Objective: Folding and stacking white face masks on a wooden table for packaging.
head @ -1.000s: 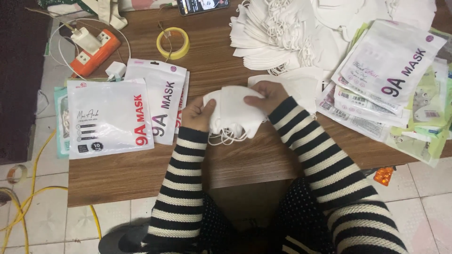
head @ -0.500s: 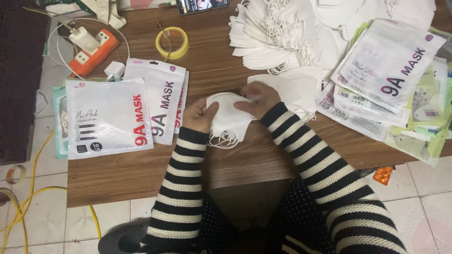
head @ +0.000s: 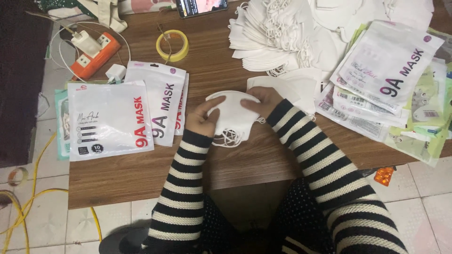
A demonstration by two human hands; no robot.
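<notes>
A small stack of folded white face masks (head: 233, 117) rests on the brown wooden table (head: 141, 178) in front of me, ear loops hanging at its near edge. My left hand (head: 203, 118) grips the stack's left side, fingers over the top. My right hand (head: 260, 101) holds its right end. Both arms wear black-and-white striped sleeves. A few flat white masks (head: 294, 87) lie just right of my right hand.
Sealed white mask pouches (head: 110, 120) lie at the left, more pouches (head: 391, 75) piled at the right. A big heap of loose white masks (head: 278, 33) fills the far side. A yellow tape roll (head: 173, 45), an orange power strip (head: 92, 56) and a phone (head: 202, 6) sit behind.
Both hands have shifted the mask stack slightly toward the far side of the table and squared it up; the left hand's fingers now reach further over its top.
</notes>
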